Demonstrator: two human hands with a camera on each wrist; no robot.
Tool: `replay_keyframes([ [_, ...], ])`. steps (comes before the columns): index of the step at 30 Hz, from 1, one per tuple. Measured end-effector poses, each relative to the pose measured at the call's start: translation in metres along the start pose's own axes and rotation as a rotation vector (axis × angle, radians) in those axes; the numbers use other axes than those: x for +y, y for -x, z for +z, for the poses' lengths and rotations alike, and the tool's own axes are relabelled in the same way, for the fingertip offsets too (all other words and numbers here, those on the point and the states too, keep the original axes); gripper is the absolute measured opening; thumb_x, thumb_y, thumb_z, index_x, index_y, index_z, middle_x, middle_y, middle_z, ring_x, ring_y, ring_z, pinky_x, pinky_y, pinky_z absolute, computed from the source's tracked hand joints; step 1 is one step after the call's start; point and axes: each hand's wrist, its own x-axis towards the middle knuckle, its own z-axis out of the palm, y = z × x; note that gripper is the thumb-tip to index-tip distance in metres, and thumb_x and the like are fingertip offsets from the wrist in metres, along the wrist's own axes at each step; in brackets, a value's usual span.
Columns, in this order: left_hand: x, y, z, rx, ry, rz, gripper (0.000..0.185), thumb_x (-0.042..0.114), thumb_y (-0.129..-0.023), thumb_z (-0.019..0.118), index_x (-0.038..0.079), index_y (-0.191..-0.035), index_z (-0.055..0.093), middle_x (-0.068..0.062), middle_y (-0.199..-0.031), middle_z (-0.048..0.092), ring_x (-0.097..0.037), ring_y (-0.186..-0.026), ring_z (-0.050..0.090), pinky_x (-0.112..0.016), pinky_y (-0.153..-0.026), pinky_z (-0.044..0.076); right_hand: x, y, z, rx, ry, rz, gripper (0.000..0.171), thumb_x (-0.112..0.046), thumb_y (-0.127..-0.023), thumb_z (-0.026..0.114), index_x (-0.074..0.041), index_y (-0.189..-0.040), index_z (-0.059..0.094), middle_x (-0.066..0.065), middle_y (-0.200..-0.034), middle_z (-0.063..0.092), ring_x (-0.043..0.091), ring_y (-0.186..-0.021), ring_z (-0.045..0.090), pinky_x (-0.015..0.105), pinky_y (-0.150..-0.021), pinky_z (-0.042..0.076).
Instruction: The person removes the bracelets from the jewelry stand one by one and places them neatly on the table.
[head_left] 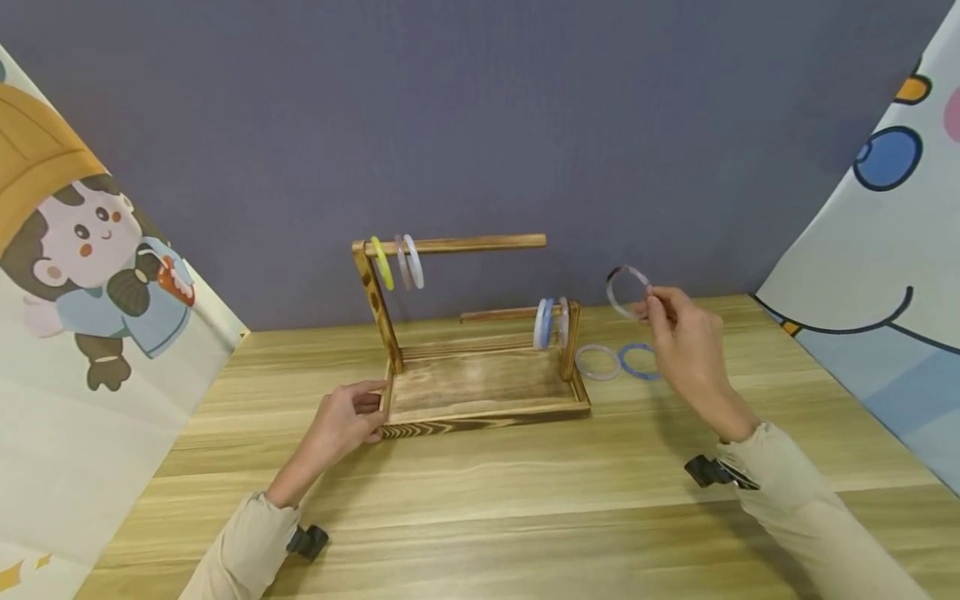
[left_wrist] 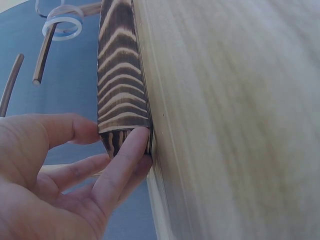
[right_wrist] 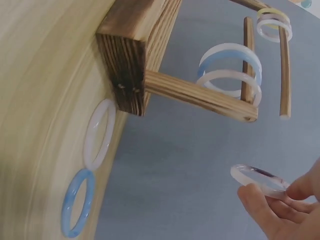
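A wooden bangle stand (head_left: 480, 383) sits mid-table, with a high rod (head_left: 457, 244) and a low rod (head_left: 510, 314). The high rod carries three bangles (head_left: 397, 262), yellow, greyish and white. Three more bangles (head_left: 550, 322) hang on the low rod. My left hand (head_left: 352, 421) holds the stand's front left corner (left_wrist: 122, 130), fingers pressed against the wood. My right hand (head_left: 678, 333) is raised to the right of the stand and pinches a clear greyish bangle (head_left: 626, 292) (right_wrist: 257, 178) by its rim. A pale pink bangle (head_left: 597, 362) (right_wrist: 98, 132) and a blue bangle (head_left: 639, 362) (right_wrist: 77, 202) lie flat on the table beside the stand.
The wooden table (head_left: 525, 492) runs to a grey wall (head_left: 480, 125). Cartoon-printed cloth panels stand at the left (head_left: 82, 275) and right (head_left: 892, 250) sides. Bare tabletop lies in front of the stand.
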Motion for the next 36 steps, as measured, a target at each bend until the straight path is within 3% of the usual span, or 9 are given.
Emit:
replay_keyframes([
  [13, -0.001, 0.001, 0.000, 0.012, 0.006, 0.004, 0.051, -0.003, -0.090, 0.063, -0.002, -0.140, 0.054, -0.030, -0.122, 0.063, -0.040, -0.112, 0.064, -0.029, -0.066, 0.064, 0.026, -0.001, -0.012, -0.088, 0.071, 0.097, 0.025, -0.006, -0.094, 0.058, 0.011, -0.110, 0.067, 0.026, -0.088, 0.072, 0.042, -0.076, 0.071, -0.005, -0.062, 0.034],
  [14, -0.001, 0.001, 0.000, 0.013, 0.006, 0.005, 0.051, -0.003, -0.090, 0.063, -0.002, -0.140, 0.054, -0.030, -0.121, 0.063, -0.040, -0.111, 0.064, -0.029, -0.066, 0.064, 0.027, -0.002, -0.014, -0.091, 0.071, 0.105, 0.024, -0.005, -0.094, 0.058, 0.011, -0.109, 0.068, 0.027, -0.088, 0.072, 0.042, -0.076, 0.071, -0.003, -0.067, 0.038],
  [17, -0.001, 0.000, 0.000, 0.013, 0.008, 0.004, 0.051, -0.003, -0.089, 0.062, -0.003, -0.140, 0.054, -0.029, -0.120, 0.064, -0.038, -0.107, 0.066, -0.030, -0.066, 0.064, 0.032, -0.003, -0.017, -0.105, 0.096, 0.136, 0.023, -0.006, -0.093, 0.059, 0.011, -0.107, 0.069, 0.028, -0.089, 0.072, 0.043, -0.076, 0.071, 0.026, -0.075, 0.058],
  [19, -0.001, 0.000, 0.000, 0.010, 0.010, 0.009, 0.051, -0.004, -0.089, 0.062, -0.003, -0.140, 0.054, -0.030, -0.120, 0.064, -0.037, -0.106, 0.067, -0.030, -0.066, 0.064, 0.036, -0.003, -0.019, -0.127, 0.115, 0.158, 0.024, -0.007, -0.094, 0.060, 0.011, -0.107, 0.068, 0.029, -0.091, 0.071, 0.044, -0.078, 0.070, 0.049, -0.077, 0.058],
  [20, -0.001, -0.001, 0.000, 0.009, 0.011, 0.009, 0.051, -0.004, -0.089, 0.062, -0.003, -0.140, 0.054, -0.030, -0.120, 0.064, -0.037, -0.105, 0.067, -0.030, -0.066, 0.064, 0.038, -0.004, -0.019, -0.137, 0.126, 0.165, 0.024, -0.007, -0.093, 0.060, 0.011, -0.107, 0.068, 0.030, -0.092, 0.071, 0.045, -0.077, 0.070, 0.053, -0.075, 0.057],
  [23, -0.001, -0.001, 0.001, 0.008, 0.014, 0.011, 0.052, -0.004, -0.089, 0.063, -0.003, -0.140, 0.054, -0.030, -0.121, 0.064, -0.037, -0.107, 0.067, -0.030, -0.066, 0.064, 0.045, -0.004, -0.021, -0.152, 0.166, 0.155, 0.023, -0.007, -0.092, 0.060, 0.010, -0.105, 0.070, 0.027, -0.091, 0.072, 0.042, -0.075, 0.071, 0.041, -0.060, 0.056],
  [29, -0.002, -0.001, 0.001, 0.011, 0.008, 0.009, 0.052, -0.004, -0.088, 0.063, -0.002, -0.139, 0.054, -0.029, -0.121, 0.064, -0.038, -0.109, 0.065, -0.030, -0.066, 0.064, 0.059, -0.004, -0.025, -0.162, 0.199, 0.132, 0.021, -0.003, -0.092, 0.059, 0.011, -0.104, 0.070, 0.024, -0.084, 0.073, 0.036, -0.067, 0.070, 0.025, -0.053, 0.048],
  [32, -0.002, -0.001, 0.001, 0.013, 0.001, 0.013, 0.052, -0.004, -0.088, 0.063, -0.002, -0.139, 0.054, -0.029, -0.121, 0.065, -0.038, -0.110, 0.065, -0.029, -0.065, 0.064, 0.068, -0.005, -0.028, -0.160, 0.206, 0.127, 0.022, -0.002, -0.092, 0.058, 0.012, -0.104, 0.070, 0.022, -0.081, 0.073, 0.013, -0.059, 0.066, 0.017, -0.054, 0.042],
  [36, -0.003, -0.001, 0.001, 0.014, 0.001, 0.015, 0.052, -0.005, -0.088, 0.063, -0.002, -0.140, 0.054, -0.029, -0.121, 0.065, -0.038, -0.109, 0.066, -0.029, -0.065, 0.064, 0.078, -0.005, -0.033, -0.154, 0.195, 0.121, 0.022, 0.000, -0.091, 0.057, 0.013, -0.104, 0.070, 0.022, -0.080, 0.073, -0.022, -0.057, 0.044, 0.017, -0.061, 0.040],
])
